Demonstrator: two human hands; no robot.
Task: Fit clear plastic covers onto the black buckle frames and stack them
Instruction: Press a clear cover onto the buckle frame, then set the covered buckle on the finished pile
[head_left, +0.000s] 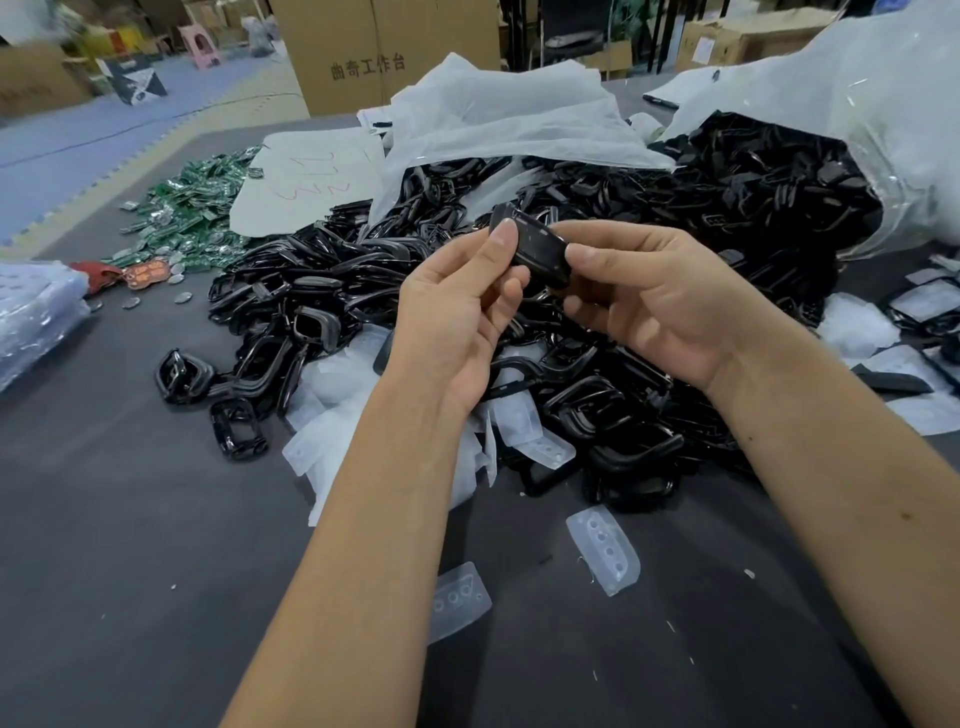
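Note:
Both hands hold one black buckle frame (537, 249) with a clear plastic cover on it, raised above the pile. My left hand (457, 312) pinches its left end between thumb and fingers. My right hand (649, 291) pinches its right end. A large heap of loose black buckle frames (322, 280) spreads over the dark table behind and under the hands. Loose clear covers lie near me: one clear cover (605, 551) by my right forearm, another clear cover (460, 600) beside my left forearm, and several at the heap's front edge (332, 410).
A torn clear bag (779, 176) full of black frames lies at the back right. White plastic sheeting (498, 114) drapes over the heap. Green packets (192, 218) lie at the back left, a clear bag (36, 312) at the left edge, finished pieces (924, 312) at the right.

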